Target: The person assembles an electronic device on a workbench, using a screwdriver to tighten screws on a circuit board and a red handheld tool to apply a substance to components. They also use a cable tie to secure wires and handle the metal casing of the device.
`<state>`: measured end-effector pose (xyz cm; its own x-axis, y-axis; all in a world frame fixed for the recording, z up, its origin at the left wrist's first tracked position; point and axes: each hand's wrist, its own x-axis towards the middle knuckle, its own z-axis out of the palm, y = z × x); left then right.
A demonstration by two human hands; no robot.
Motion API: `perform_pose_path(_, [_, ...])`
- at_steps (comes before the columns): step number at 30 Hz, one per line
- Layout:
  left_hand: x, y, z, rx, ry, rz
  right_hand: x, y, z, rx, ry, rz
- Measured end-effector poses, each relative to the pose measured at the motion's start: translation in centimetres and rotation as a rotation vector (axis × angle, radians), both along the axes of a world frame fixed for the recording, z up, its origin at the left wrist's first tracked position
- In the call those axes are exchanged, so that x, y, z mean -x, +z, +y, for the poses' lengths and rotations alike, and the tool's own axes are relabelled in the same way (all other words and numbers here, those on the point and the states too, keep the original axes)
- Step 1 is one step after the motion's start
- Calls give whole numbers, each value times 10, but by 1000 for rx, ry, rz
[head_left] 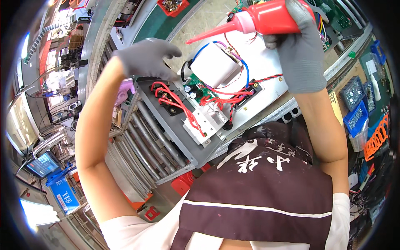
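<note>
My right hand (301, 54), in a grey glove, is closed round a red squeeze bottle (275, 17). The bottle lies on its side in the air, and its long tapered nozzle points left over the work. My left hand (148, 58), gloved the same way, has its thumb and fingers apart and nothing between them. Below the two hands sits a metal chassis (266, 98) with a white box-shaped part (214, 66), red wires (177, 102), a green circuit board (196, 85) and a white circuit breaker (206, 123). The left fingers are close to the board's edge; whether they touch cannot be made out.
A roller conveyor (146, 137) runs under the chassis on the left. Blue bins (356, 118) of small metal parts and a coiled orange hose (377, 137) are on the right. At the top stands a red bin (173, 6) of fasteners. A screen (43, 163) is far left.
</note>
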<state>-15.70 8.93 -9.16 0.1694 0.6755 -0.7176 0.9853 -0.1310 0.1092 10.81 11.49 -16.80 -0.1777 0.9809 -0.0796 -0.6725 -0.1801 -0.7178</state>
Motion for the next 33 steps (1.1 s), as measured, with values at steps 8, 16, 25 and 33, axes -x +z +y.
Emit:
perform_pose_path(8, [19, -47, 6, -87, -351, -208, -9, 8, -24, 61, 46, -95])
perform_pose_path(16, [12, -38, 14, 132, -282, -69, -10, 1, -69, -134, -3, -461])
perform_pose_path(25, [19, -53, 5, -45, -398, -128, 15, 12, -62, -851, 134, -789])
perform_pose_path(33, [20, -58, 5, -128, -495, -89, 38, 29, -57, -893, 253, -986])
